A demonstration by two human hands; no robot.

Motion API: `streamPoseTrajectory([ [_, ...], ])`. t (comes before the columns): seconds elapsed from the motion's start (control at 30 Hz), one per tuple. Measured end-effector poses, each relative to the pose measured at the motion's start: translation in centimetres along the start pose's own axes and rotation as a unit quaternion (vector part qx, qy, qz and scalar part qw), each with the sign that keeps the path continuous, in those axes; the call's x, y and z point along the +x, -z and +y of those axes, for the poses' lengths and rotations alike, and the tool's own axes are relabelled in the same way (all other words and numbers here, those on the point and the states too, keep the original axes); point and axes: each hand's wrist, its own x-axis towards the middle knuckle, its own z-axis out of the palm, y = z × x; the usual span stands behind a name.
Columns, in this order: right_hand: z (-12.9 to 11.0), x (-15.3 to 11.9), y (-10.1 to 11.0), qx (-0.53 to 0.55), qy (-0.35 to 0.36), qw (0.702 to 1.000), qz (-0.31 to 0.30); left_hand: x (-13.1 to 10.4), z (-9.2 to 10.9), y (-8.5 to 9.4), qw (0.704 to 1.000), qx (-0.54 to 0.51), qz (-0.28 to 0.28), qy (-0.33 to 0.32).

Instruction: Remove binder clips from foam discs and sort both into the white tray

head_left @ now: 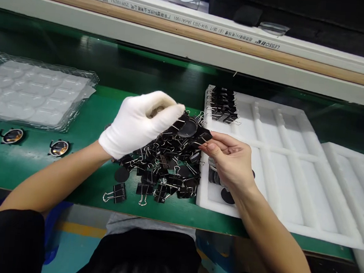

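Observation:
In a white glove, my left hand (138, 122) is closed in a pinch at the left side of a black round disc (188, 127). A black binder clip with a silver handle shows beneath its fingertips. My bare right hand (231, 158) grips another black binder clip (204, 135) at the disc's right edge. Whether the clips bite on the disc cannot be made out. Under both hands spreads a heap of binder clips (166, 169) with silver wire handles. A loose dark disc (121, 174) lies at the heap's left side.
A white foam tray (291, 193) with compartments stands at right, holding clipped pieces (223, 104) at its far corner and stacked discs (213, 175) near my right wrist. Another foam tray (357, 177) adjoins it. Left are a clear plastic tray (36, 92) and two round parts (12, 136).

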Motion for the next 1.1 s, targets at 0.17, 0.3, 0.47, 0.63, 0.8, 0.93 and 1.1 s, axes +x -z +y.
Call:
streamPoseTrajectory([
  [0.17, -0.1, 0.0, -0.4, -0.01, 0.01, 1.0, 0.012, -0.2, 0.2, 0.0, 0.999, 0.038, -0.004, -0.026],
  [0.3, -0.1, 0.0, -0.5, -0.02, 0.015, 1.0, 0.007, -0.2, 0.1, -0.2, 0.997, 0.06, -0.006, -0.042],
  [0.47, -0.1, 0.0, -0.4, -0.042, 0.007, 0.999, 0.008, -0.2, -0.4, -0.4, 0.994, 0.092, -0.012, -0.054],
  [0.63, 0.0, -0.1, -0.5, -0.061, -0.012, 0.998, 0.005, -0.4, -0.6, -0.4, 0.992, 0.113, -0.034, -0.045],
  [0.8, -0.2, -0.1, -0.6, -0.071, -0.018, 0.997, -0.011, -0.3, -0.6, -0.1, 0.992, 0.11, -0.049, -0.033],
  [0.93, -0.8, 0.0, -0.3, -0.061, 0.018, 0.998, -0.019, -0.1, -1.4, 0.3, 0.987, 0.108, -0.075, -0.09],
  [1.1, -1.9, 0.0, 0.5, 0.001, -0.04, 0.992, -0.116, 0.5, -3.3, 0.2, 0.933, 0.136, -0.107, -0.316],
])
